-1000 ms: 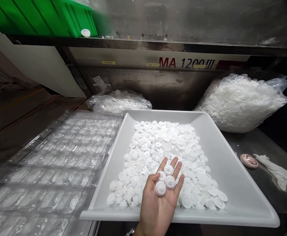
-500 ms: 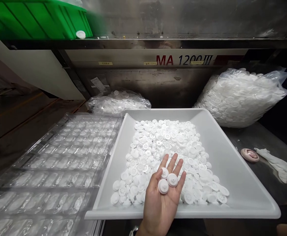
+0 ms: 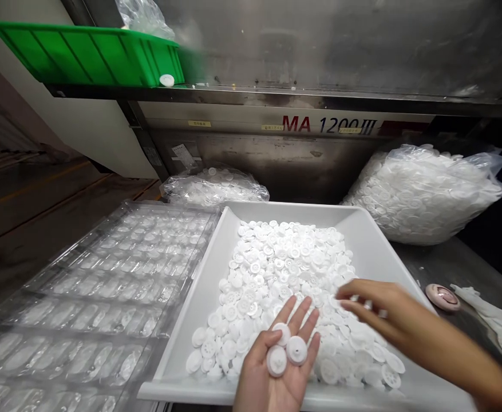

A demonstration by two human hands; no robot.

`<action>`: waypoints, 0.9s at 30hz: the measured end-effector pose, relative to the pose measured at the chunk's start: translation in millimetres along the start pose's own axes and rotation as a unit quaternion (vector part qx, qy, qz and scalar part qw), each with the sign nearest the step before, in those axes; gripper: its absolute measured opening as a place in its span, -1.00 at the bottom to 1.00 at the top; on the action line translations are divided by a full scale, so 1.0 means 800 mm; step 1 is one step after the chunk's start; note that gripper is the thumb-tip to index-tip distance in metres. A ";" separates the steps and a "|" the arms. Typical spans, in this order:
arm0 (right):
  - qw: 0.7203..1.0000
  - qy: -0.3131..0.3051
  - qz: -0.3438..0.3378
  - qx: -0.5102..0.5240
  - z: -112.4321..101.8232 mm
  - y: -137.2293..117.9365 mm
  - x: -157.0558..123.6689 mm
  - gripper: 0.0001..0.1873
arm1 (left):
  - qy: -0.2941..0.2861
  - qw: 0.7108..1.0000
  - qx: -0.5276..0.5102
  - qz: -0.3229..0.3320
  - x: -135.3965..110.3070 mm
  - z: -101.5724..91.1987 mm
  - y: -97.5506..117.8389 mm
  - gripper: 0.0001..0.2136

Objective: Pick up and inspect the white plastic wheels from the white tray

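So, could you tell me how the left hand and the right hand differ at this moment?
The left hand lies palm up near the front rim of the white tray, holding three white plastic discs; the right hand is palm down above the pile, no disc showing. Both are bare and over the tray.

Left hand (image 3: 261, 377): bare, with long slim fingers (image 3: 301, 315) and nails trimmed short. Right hand (image 3: 375, 303): also bare and of the same slender build, narrowing at the wrist into a lean, bare forearm (image 3: 443, 343) that runs off the lower right of the view.
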State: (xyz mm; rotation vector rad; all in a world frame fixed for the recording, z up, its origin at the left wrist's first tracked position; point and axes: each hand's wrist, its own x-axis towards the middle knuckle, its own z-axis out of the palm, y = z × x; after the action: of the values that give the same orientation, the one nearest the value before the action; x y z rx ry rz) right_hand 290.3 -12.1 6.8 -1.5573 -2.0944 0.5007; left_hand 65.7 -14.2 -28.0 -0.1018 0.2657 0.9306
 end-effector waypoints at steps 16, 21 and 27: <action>0.992 -0.104 -0.066 -0.025 0.147 -0.010 0.111 -0.83 | 0.065 0.988 0.050 0.133 -0.053 -0.005 0.047 -0.49; 0.993 -0.014 -0.119 0.000 0.084 -0.045 0.092 -0.94 | 0.021 0.995 0.049 0.082 -0.044 -0.010 0.042 -0.61; 0.956 0.000 -0.293 -0.033 0.074 -0.069 0.067 -0.82 | 0.090 0.989 0.090 0.072 -0.031 0.005 0.027 -0.68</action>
State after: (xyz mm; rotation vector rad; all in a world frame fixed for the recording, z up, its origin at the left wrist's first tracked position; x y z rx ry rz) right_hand 200.3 23.3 -3.1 -0.8853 -2.4431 0.2141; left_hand 34.8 -19.4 -16.7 0.0004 0.5279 1.0374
